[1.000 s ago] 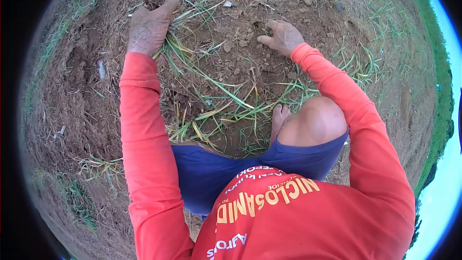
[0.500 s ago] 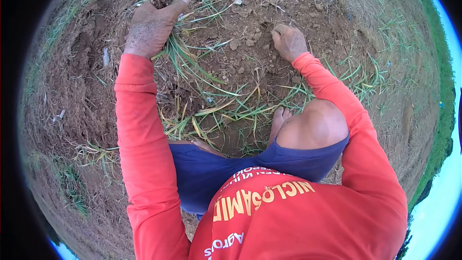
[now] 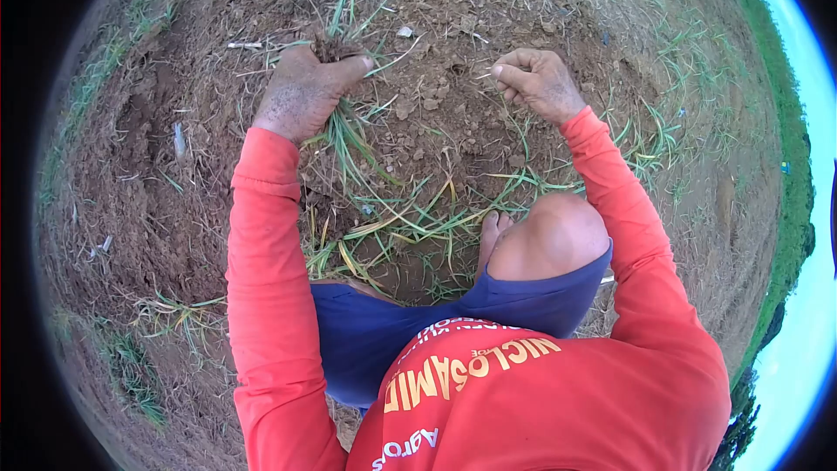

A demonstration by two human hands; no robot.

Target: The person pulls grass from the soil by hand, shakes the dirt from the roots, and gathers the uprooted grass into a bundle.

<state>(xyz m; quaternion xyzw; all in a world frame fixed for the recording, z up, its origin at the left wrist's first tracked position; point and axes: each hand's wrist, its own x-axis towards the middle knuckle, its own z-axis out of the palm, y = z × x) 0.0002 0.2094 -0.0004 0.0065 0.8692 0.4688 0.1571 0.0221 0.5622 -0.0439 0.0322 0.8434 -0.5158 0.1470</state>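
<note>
My left hand [image 3: 307, 92], caked with soil, is closed round a bunch of long grass-like plants [image 3: 350, 144]. Their green leaves hang out below the fist, and a tangle of brown roots and more blades show above it. To the right, my right hand [image 3: 542, 85] is raised over the brown soil [image 3: 453, 118] with thumb and forefinger pinched. A thin pale strand [image 3: 484, 77] sticks out from that pinch; its kind is too small to make out. The two hands are apart.
Green and yellowing leaves [image 3: 392, 231] lie across the ground before my bare foot [image 3: 494, 231] and bent knee [image 3: 558, 235]. A grass clump [image 3: 131, 371] grows at lower left. Small pale litter [image 3: 180, 139] lies left of my left arm.
My left hand has shifted right and slightly down with the bunch. My right hand has come up from the soil and turned, and a pale strand now shows at its fingertips.
</note>
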